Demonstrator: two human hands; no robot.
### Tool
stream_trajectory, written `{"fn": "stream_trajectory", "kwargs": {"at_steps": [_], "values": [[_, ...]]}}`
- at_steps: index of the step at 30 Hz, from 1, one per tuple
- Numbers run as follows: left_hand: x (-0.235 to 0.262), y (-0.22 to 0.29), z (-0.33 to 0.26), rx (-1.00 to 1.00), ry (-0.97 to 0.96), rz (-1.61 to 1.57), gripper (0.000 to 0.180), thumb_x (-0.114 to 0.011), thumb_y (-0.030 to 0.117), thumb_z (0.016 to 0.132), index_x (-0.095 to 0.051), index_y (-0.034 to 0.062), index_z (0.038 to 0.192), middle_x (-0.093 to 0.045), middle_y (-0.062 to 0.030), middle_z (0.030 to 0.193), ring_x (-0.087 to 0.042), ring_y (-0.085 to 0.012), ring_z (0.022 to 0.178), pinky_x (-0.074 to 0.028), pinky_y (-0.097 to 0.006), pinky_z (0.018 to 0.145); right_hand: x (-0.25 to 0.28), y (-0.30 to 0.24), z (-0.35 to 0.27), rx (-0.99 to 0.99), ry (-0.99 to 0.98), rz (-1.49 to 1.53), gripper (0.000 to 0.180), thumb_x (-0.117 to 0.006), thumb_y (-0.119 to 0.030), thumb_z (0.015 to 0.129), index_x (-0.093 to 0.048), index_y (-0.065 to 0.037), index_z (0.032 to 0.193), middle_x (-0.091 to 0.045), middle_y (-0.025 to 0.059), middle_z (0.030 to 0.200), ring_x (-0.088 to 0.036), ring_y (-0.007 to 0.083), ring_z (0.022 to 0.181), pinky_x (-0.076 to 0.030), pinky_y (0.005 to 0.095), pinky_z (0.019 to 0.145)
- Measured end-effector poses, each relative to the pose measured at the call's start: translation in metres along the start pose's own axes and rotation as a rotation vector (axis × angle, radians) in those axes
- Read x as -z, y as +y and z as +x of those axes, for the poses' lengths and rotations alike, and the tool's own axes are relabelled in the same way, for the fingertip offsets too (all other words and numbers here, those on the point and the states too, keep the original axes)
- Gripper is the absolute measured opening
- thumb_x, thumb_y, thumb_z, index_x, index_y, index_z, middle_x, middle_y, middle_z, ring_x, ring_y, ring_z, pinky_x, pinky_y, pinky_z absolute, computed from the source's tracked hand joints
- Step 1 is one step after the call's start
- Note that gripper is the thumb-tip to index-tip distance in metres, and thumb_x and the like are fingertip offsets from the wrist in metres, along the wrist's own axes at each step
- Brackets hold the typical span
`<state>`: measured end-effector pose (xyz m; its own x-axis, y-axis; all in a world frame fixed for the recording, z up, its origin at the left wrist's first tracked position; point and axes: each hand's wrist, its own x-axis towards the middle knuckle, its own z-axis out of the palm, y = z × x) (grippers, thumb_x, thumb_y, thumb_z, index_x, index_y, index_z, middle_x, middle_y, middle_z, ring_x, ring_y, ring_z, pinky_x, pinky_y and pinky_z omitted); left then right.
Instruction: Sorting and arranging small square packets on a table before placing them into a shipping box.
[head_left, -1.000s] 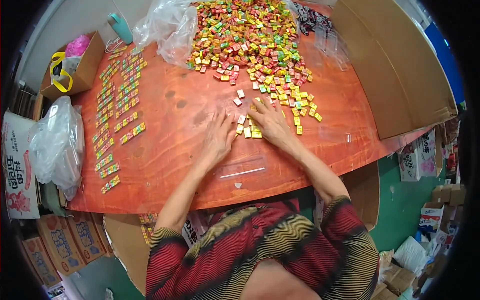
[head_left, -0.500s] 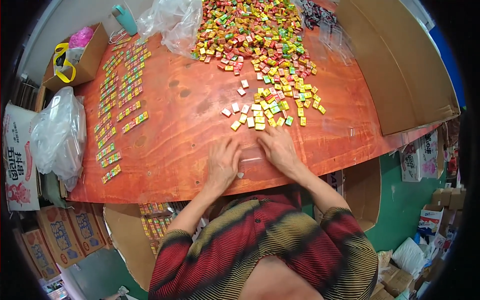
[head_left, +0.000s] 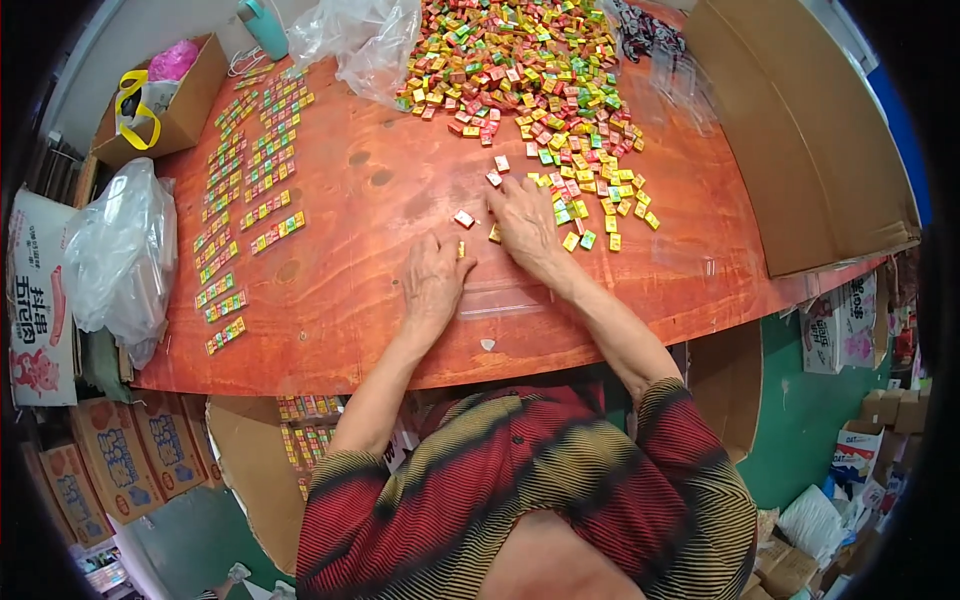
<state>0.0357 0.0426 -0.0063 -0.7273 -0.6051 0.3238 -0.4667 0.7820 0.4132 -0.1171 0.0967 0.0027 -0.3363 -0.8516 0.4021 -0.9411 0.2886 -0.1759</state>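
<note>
My left hand point(head_left: 432, 285) is low over the red wooden table, its thumb and fingers closed on a small yellow box point(head_left: 461, 250). My right hand point(head_left: 528, 232) reaches farther forward with fingers stretched and a little apart over the small boxes. Just past its fingertips is a red-and-white box point(head_left: 493, 178); another yellow box point(head_left: 495, 234) shows beside its thumb. Between the hands, a red-and-white box point(head_left: 464, 218) lies tilted on the table. Beyond my right hand, loose yellow, red and green boxes point(head_left: 520, 70) spread into a large heap. Anything under my right palm is hidden.
Rows of small boxes in strips point(head_left: 268, 165) lie at left, near a clear plastic bag point(head_left: 120, 260) and a carton point(head_left: 170, 110). A teal bottle point(head_left: 263, 28) stands at the back. A tall cardboard box point(head_left: 800, 140) borders the right; an open carton point(head_left: 255, 450) is below the table edge.
My right hand has moved forward and left over the loose boxes. My left hand has risen slightly, and a yellow box now shows at its fingers. The head view has shifted a little.
</note>
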Motion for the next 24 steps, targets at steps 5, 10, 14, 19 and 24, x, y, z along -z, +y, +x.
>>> {"fn": "stream_trajectory", "kwargs": {"at_steps": [5, 10, 14, 19, 24], "values": [[-0.001, -0.012, 0.011, 0.052, 0.01, 0.003, 0.031, -0.07, 0.015, 0.069, -0.059, 0.0033, 0.096, -0.05, -0.0127, 0.083, -0.052, -0.0304, 0.079, -0.043, -0.039, 0.068, -0.015, -0.022, 0.0, 0.18, 0.083, 0.194, 0.018, -0.055, -0.015, 0.073, -0.059, -0.007, 0.088, -0.057, 0.0085, 0.086, -0.053, 0.0263, 0.083, -0.043, 0.0391, 0.067], [0.009, -0.012, 0.013, 0.073, -0.069, -0.104, 0.033, -0.07, 0.014, 0.07, -0.059, 0.0045, 0.099, -0.051, -0.0129, 0.086, -0.053, -0.0304, 0.08, -0.044, -0.039, 0.069, -0.008, -0.023, -0.017, 0.1, -0.01, 0.312, 0.011, -0.053, -0.011, 0.072, -0.057, -0.005, 0.081, -0.055, 0.0106, 0.077, -0.054, 0.0281, 0.078, -0.043, 0.0402, 0.065], [0.007, -0.023, 0.017, 0.055, -0.08, -0.145, 0.035, -0.07, 0.013, 0.07, -0.059, 0.004, 0.101, -0.05, -0.0136, 0.087, -0.054, -0.0307, 0.079, -0.044, -0.04, 0.068, 0.014, -0.002, -0.035, -0.006, 0.036, 0.331, 0.011, -0.054, -0.011, 0.076, -0.056, -0.002, 0.082, -0.053, 0.0135, 0.076, -0.053, 0.03, 0.075, -0.043, 0.0398, 0.064], [0.009, -0.021, 0.027, 0.038, -0.18, -0.24, 0.042, -0.071, 0.012, 0.068, -0.056, 0.004, 0.106, -0.049, -0.0144, 0.091, -0.054, -0.0303, 0.082, -0.045, -0.038, 0.072, 0.017, 0.0, -0.04, -0.036, 0.014, 0.259, 0.014, -0.055, -0.011, 0.076, -0.057, -0.002, 0.087, -0.051, 0.0147, 0.078, -0.052, 0.0297, 0.074, -0.043, 0.0394, 0.063], [0.001, -0.012, 0.03, -0.095, -0.238, -0.335, 0.047, -0.072, 0.012, 0.067, -0.052, 0.0035, 0.109, -0.048, -0.0131, 0.094, -0.052, -0.0289, 0.089, -0.045, -0.036, 0.076, 0.013, 0.003, -0.041, -0.043, -0.083, 0.222, 0.022, -0.061, -0.011, 0.073, -0.057, -0.002, 0.092, -0.05, 0.0145, 0.079, -0.052, 0.0299, 0.076, -0.043, 0.039, 0.065]]}}
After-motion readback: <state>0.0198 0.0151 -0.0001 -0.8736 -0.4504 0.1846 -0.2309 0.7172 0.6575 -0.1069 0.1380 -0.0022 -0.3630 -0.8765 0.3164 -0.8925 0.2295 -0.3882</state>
